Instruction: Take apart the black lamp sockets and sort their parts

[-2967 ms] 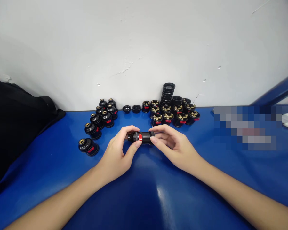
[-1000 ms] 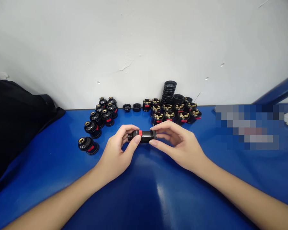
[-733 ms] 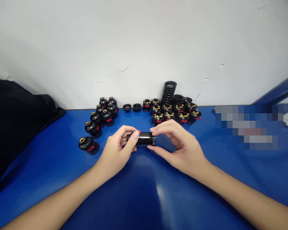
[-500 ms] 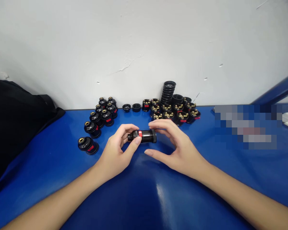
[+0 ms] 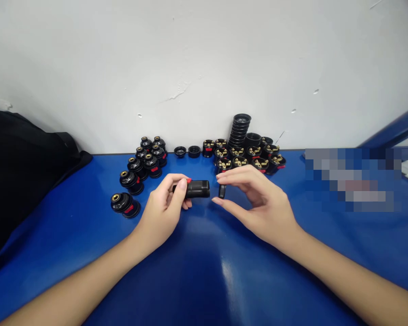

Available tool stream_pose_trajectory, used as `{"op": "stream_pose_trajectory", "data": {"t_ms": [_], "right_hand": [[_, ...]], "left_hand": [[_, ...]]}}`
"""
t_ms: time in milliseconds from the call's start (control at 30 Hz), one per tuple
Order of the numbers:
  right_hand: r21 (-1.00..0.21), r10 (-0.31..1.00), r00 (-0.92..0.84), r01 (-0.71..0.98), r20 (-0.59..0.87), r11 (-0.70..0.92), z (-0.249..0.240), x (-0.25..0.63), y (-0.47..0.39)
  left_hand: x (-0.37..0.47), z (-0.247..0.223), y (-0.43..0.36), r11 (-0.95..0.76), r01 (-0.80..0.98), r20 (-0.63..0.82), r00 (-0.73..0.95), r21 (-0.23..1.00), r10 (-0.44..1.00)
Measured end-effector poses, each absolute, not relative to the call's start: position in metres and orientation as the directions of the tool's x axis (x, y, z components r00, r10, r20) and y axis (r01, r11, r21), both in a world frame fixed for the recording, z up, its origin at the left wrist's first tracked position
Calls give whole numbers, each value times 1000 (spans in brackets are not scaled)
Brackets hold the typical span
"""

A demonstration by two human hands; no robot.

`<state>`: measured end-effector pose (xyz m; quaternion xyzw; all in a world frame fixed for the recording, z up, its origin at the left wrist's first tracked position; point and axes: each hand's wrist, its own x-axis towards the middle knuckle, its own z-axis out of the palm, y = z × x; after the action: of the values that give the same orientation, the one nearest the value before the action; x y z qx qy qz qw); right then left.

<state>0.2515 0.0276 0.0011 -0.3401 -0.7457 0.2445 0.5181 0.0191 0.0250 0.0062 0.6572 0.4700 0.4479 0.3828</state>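
Separately, left fingers gripping a black cylinder, right fingers pinching a black ring nearby

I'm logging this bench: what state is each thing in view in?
Black cylinder: sideways in the left grip, right end uncovered.
Black end piece: held in the right grip, apart from the cylinder.
Brass-topped units: standing.
Cups with brass contacts: standing, open-topped.
Ring stack: standing.
Two small round pieces: unstacked.
Black cloth: bunched.
Pixelated item: unreadable.
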Motion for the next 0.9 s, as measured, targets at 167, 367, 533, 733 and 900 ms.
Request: {"op": "stream_pose_trajectory", "data": {"t_ms": [167,367,533,733,900], "right_hand": [[-804,834,-160,222,529,552,4,252,29],[-656,785,-215,448,581,608,24,259,32],[-375,670,-417,592,615,713,43,263,49],[-45,541,-613,636,576,770,55,244,105],[258,595,-692,713,409,652,63,213,141]], "left_hand": [[18,6,25,-262,277,237,123,924,964],[21,2,22,-278,248,237,183,928,954],[20,-1,23,-302,243,254,210,922,944],[20,-2,26,-285,232,242,198,930,950],[19,-2,28,-281,224,241,189,933,952]]}}
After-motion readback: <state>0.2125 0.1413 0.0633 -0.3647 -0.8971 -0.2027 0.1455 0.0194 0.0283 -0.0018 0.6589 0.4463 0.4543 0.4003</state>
